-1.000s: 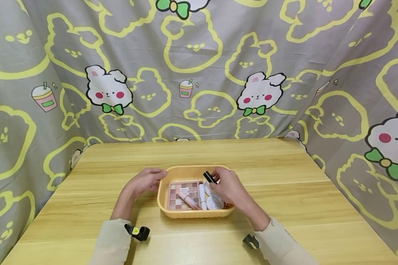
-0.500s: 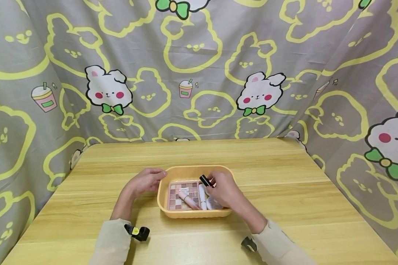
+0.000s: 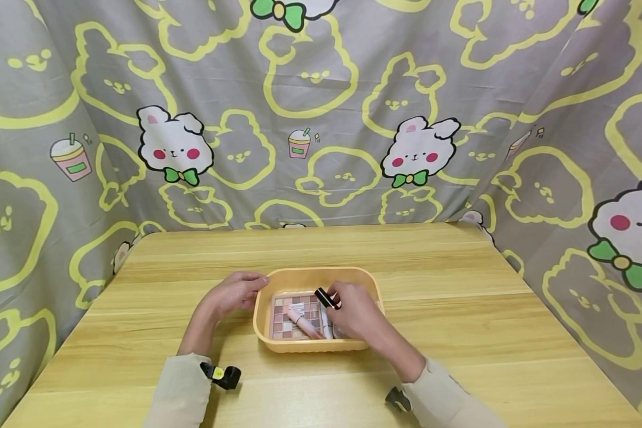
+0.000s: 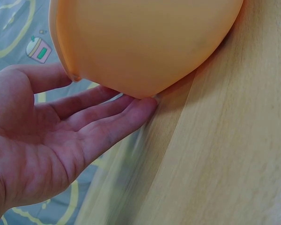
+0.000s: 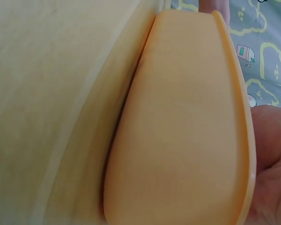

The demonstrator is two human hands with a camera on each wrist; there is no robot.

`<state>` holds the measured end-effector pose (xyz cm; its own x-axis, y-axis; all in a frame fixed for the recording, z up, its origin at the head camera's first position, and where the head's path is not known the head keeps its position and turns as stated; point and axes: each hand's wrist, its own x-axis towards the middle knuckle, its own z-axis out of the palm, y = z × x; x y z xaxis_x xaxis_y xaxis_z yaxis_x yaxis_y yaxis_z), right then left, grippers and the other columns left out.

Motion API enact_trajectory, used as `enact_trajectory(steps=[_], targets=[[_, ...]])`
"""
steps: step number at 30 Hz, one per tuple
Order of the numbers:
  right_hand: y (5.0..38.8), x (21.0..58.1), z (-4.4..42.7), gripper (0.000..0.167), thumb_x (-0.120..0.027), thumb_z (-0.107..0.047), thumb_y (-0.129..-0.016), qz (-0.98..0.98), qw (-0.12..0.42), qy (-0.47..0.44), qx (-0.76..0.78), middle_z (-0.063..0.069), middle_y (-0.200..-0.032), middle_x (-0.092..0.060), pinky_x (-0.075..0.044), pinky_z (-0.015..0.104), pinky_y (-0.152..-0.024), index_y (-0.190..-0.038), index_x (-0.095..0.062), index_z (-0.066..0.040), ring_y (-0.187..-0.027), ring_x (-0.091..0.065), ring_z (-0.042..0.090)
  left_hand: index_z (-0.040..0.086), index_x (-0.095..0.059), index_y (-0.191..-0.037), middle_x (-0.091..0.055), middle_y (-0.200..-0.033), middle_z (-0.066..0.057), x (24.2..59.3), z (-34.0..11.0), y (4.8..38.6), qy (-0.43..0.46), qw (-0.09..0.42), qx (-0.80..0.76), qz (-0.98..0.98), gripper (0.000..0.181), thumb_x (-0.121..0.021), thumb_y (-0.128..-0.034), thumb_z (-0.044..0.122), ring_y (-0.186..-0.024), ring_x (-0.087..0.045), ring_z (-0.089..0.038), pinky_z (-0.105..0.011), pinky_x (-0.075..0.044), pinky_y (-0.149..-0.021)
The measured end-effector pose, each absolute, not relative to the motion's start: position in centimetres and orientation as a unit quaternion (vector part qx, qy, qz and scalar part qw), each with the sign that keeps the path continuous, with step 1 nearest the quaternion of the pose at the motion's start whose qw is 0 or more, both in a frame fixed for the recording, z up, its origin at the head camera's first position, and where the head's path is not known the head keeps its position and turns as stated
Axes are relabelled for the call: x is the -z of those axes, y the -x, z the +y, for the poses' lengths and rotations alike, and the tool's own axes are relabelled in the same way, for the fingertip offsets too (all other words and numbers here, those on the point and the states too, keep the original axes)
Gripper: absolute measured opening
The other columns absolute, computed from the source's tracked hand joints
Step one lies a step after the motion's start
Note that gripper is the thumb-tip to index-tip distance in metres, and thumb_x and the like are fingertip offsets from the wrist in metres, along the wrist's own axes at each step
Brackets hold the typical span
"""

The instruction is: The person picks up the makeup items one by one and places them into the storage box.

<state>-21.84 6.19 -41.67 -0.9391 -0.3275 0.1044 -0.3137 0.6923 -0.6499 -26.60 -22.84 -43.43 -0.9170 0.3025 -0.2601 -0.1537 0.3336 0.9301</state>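
In the head view a yellow-orange plastic basket (image 3: 315, 345) stands on the table. My left hand (image 3: 238, 292) holds its left end, thumb at the rim and fingers against the outer wall, as the left wrist view shows the hand (image 4: 61, 122) too. Inside, my right hand (image 3: 359, 309) pinches a short black tube (image 3: 327, 298), much like a lipstick, tilted above the contents. Below lie an eyeshadow palette (image 3: 282, 326), a pink tube (image 3: 306, 324) across it, and a slim white tube (image 3: 327, 328). The right hand hides most of the basket's right half.
The basket rests on a wooden table (image 3: 203, 249). A grey curtain (image 3: 348, 208) with yellow outlines and bunny prints encloses the back and sides. Black wrist cameras (image 3: 222, 375) sit at both cuffs.
My right hand has moved left inside the basket with the black tube, from the right side toward the palette, covering the round items. My left hand has stayed at the basket's left end.
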Motion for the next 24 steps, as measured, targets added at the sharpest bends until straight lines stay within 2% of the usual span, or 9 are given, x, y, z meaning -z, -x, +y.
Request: enact_trajectory(steps=[7,16,24], targets=[[21.5,41.7,5.7,0.021,-0.073,-0.004,-0.082,0.926,0.011,0.175,0.335,0.006,-0.086,-0.070,-0.049,0.023,-0.051,-0.103,-0.070,-0.004,-0.067,-0.060,0.013,-0.011,-0.048,-0.143,-0.056,-0.140,-0.027,43.4,-22.9,26.6,-0.050,0.200,-0.577,0.790,0.053,-0.049,-0.1072,0.029,-0.125,-0.062,-0.034,-0.044,-0.057,-0.097],[21.1,42.0,5.2,0.023,-0.070,-0.002,-0.083,0.923,0.034,0.180,0.339,0.008,-0.088,-0.070,-0.051,0.021,-0.054,-0.106,-0.069,0.001,-0.073,-0.061,0.015,-0.010,-0.047,-0.143,-0.055,-0.143,-0.027,43.4,-22.8,26.5,-0.044,0.198,-0.571,0.795,0.054,-0.050,-0.1070,0.030,-0.128,-0.060,-0.036,-0.044,-0.056,-0.098],[20.9,42.3,5.1,0.010,-0.069,-0.003,-0.083,0.920,0.024,0.204,0.335,0.003,-0.079,-0.067,-0.049,0.022,-0.053,-0.092,-0.069,-0.005,-0.068,-0.058,0.013,-0.010,-0.048,-0.143,-0.056,-0.141,-0.026,43.4,-22.8,26.6,-0.044,0.196,-0.571,0.796,0.054,-0.050,-0.1071,0.030,-0.127,-0.060,-0.034,-0.044,-0.056,-0.099]])
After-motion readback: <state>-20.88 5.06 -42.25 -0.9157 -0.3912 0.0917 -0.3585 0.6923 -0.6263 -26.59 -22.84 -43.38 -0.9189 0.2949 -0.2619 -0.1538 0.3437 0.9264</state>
